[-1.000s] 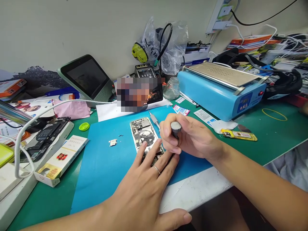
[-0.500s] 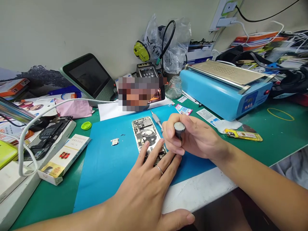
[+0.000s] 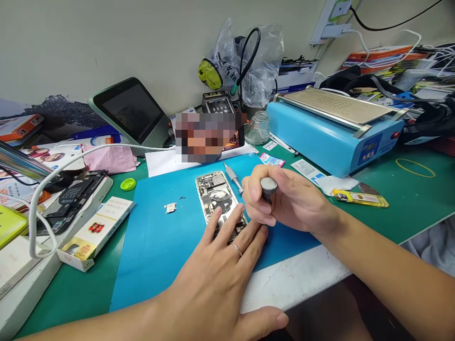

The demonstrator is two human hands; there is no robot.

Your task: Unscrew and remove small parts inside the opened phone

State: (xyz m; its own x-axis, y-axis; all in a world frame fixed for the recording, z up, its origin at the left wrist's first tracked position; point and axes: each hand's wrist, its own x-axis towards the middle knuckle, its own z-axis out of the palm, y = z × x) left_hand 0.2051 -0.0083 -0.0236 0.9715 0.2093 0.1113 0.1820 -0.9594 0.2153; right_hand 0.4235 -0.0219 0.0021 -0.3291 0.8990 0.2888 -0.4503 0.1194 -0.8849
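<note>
An opened phone (image 3: 221, 195) lies on the blue mat, its inner boards and a round coil showing. My left hand (image 3: 220, 260) is spread flat, ring on one finger, fingertips resting over the phone's lower end and hiding part of it. Just above that end, my right hand (image 3: 284, 199) is closed around a screwdriver (image 3: 269, 184); its grey round cap shows, while the shaft and tip are hidden. A second, slim screwdriver (image 3: 233, 178) lies beside the phone's upper right edge. Left of the phone sit a small metal piece (image 3: 171, 207) and tiny dark bits (image 3: 182, 197).
The blue mat (image 3: 149, 255) covers part of a green one. A blue heated-plate machine (image 3: 320, 137) stands at back right, near a glass jar (image 3: 258, 128) and a yellow cutter (image 3: 360, 197). Leftward are a cigarette box (image 3: 95, 232), white cable (image 3: 32, 213) and tablet-like screen (image 3: 130, 111).
My right hand with the screwdriver has shifted very slightly to the right. My left hand stays spread on the phone, and the view has moved a touch.
</note>
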